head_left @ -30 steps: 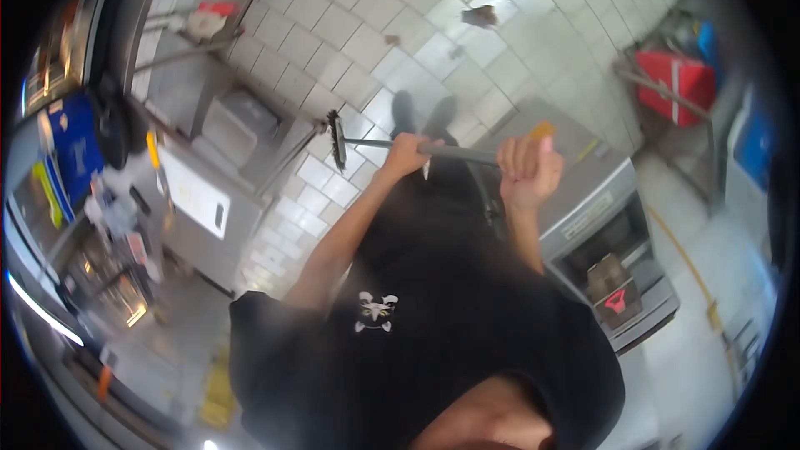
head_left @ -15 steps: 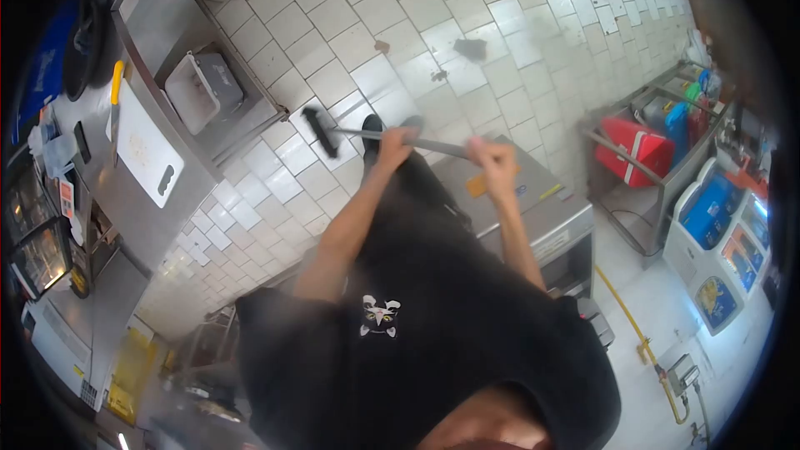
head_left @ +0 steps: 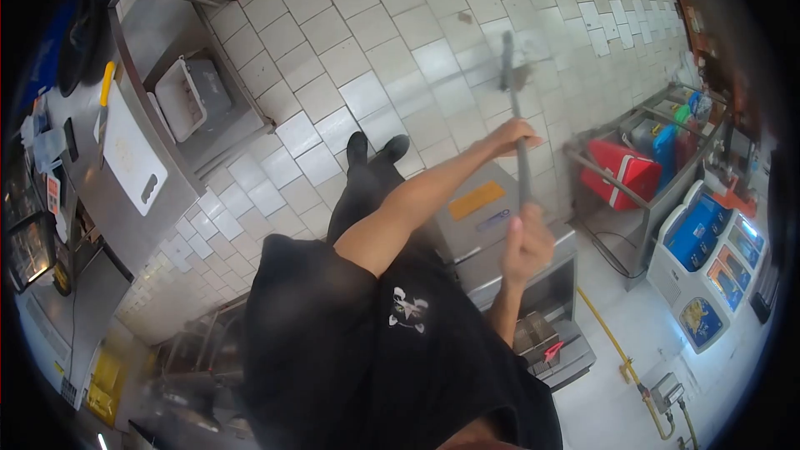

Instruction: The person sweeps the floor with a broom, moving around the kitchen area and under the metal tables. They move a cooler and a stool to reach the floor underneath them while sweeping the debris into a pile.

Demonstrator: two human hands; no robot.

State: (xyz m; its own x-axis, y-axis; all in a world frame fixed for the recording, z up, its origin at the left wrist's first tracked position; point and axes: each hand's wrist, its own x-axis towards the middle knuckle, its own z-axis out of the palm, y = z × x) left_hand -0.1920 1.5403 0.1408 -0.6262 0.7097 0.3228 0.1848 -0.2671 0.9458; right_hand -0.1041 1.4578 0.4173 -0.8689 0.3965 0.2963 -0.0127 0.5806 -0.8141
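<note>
A long-handled broom (head_left: 522,168) with a narrow black head (head_left: 507,58) crosses the tiled floor in front of me, its head blurred by motion. My left hand (head_left: 510,138) reaches across to the right, fingers wrapped around the middle of the grey handle. Lower down, my right hand (head_left: 528,242) grips the handle's near end, thumb pointing along it. Beside the broom head lies a dark smear of debris (head_left: 522,77). Left of the handle, a metal cabinet top (head_left: 467,229) carries an orange strip (head_left: 477,199) and a small blue-handled item (head_left: 493,220).
On the left, a steel counter (head_left: 171,200) bears a white cutting board (head_left: 133,150) and a yellow-handled knife (head_left: 106,92). A grey bin (head_left: 200,100) sits on the shelf beneath. At right stand a metal rack with a red box (head_left: 621,173) and a white-and-blue machine (head_left: 708,250).
The broom head has swung from left of my feet to the far right beside the debris. Both hands still hold the handle; my left arm now stretches right, and my view has shifted slightly.
</note>
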